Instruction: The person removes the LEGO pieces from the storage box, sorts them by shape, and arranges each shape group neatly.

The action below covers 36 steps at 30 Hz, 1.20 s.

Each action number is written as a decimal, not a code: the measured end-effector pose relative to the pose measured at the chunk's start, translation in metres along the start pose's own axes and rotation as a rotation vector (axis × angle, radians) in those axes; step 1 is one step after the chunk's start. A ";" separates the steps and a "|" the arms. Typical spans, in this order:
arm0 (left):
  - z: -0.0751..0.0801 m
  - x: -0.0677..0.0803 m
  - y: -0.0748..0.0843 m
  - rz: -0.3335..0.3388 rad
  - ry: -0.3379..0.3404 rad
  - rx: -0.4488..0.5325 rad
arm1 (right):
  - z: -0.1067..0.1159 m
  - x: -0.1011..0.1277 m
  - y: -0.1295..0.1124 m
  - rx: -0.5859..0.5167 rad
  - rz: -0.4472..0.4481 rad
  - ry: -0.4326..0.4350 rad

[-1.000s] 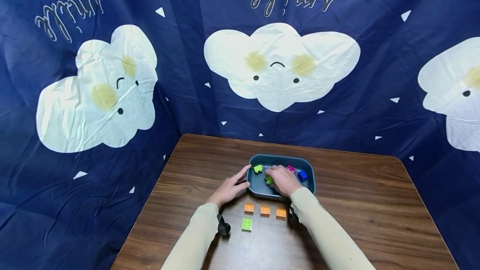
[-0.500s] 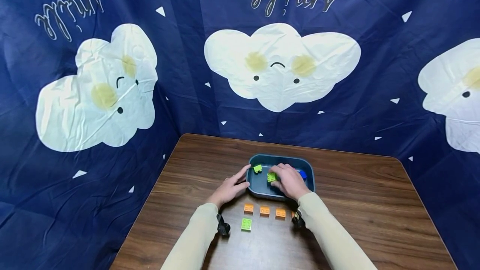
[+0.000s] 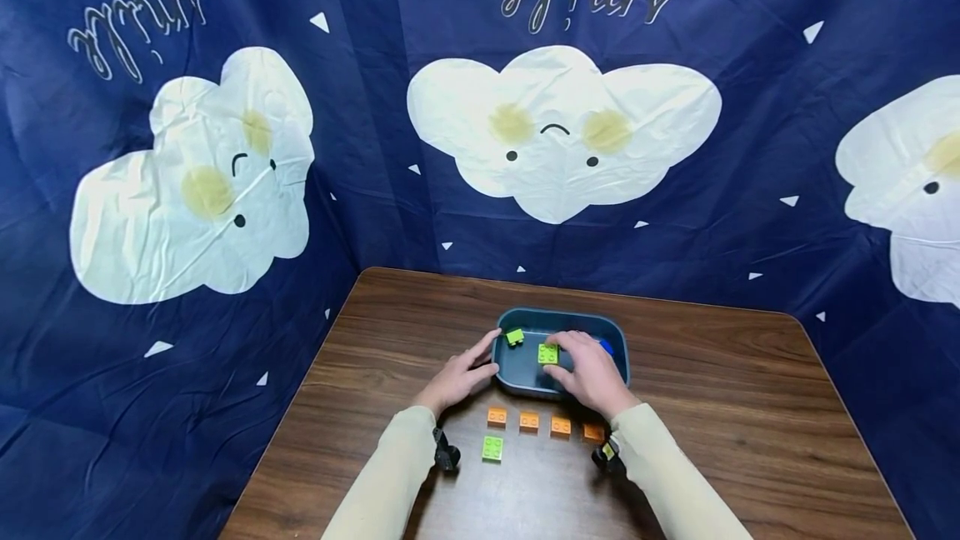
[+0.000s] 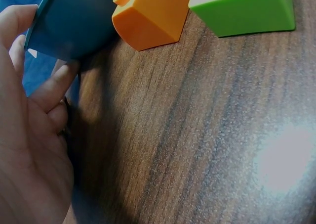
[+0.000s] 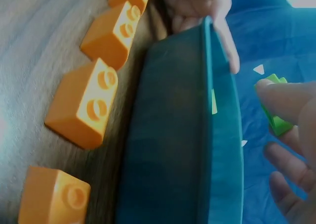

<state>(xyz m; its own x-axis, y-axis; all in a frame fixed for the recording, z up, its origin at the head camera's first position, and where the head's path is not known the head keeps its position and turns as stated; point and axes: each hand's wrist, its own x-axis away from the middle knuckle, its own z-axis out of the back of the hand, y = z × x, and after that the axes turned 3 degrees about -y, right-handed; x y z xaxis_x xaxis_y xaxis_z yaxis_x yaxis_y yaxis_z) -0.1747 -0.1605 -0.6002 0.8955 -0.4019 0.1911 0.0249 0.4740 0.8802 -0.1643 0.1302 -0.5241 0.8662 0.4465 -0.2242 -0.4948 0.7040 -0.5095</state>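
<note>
At lower centre of the head view, the left hand [image 3: 459,375] rests with straight fingers against the left wall of a teal plastic bin [image 3: 517,382], steadying it on the desk [image 3: 750,423]; the left wrist view shows its fingertips [image 4: 54,88] touching the bin's outer wall. Just right of it, the right hand [image 3: 588,369] pinches a green brick [image 3: 547,353] between thumb and fingertips, lifted above the bin's interior, just over the near rim. The brick looks like hard, light moulded plastic, stiff and a little slick, unlikely to break if dropped; a pinch across two opposite flat sides, below the studs, looks the surest hold. A second green brick [image 3: 514,337] lies in the bin's far left corner, and a blue brick [image 3: 606,347] peeps out beyond the right hand. In front of the bin, a row of four orange bricks [image 3: 528,421] sits on the desk, with a flat-lying green brick [image 3: 492,447] nearer the lower edge of the frame, left of centre. The desk is dark wood-grain laminate, smooth and faintly glossy, so bricks could slide on it. A navy cloth backdrop [image 3: 375,148] printed with white smiling clouds fills the upper frame from left to right, closing the space on three sides.
</note>
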 end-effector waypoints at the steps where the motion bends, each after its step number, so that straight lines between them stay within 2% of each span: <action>1: 0.000 0.000 0.000 0.000 0.001 0.000 | 0.001 0.002 -0.001 -0.009 -0.004 0.005; 5: 0.000 0.000 0.000 0.014 0.004 -0.002 | 0.005 0.013 -0.008 -0.045 0.012 0.032; 11: -0.001 0.000 0.001 0.000 0.012 0.011 | 0.010 0.031 -0.022 -0.066 0.095 0.086; 16: -0.001 -0.001 0.001 -0.002 0.009 0.011 | 0.008 0.047 -0.033 -0.093 0.128 0.098; 21: -0.001 -0.001 0.001 -0.004 0.005 0.007 | -0.003 0.067 -0.040 -0.131 0.147 0.102; 27: -0.001 0.000 0.002 0.008 0.006 0.006 | -0.021 0.089 -0.043 -0.153 0.109 0.068; 36: -0.001 -0.001 0.003 0.012 0.011 0.000 | -0.047 0.107 -0.045 -0.204 0.095 0.015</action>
<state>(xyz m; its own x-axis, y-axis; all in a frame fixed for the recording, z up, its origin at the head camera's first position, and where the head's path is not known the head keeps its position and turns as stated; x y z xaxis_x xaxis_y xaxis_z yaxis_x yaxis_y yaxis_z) -0.1749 -0.1579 -0.5987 0.9006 -0.3874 0.1969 0.0142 0.4791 0.8777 -0.0463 0.1199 -0.5639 0.8181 0.4961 -0.2910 -0.5513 0.5324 -0.6423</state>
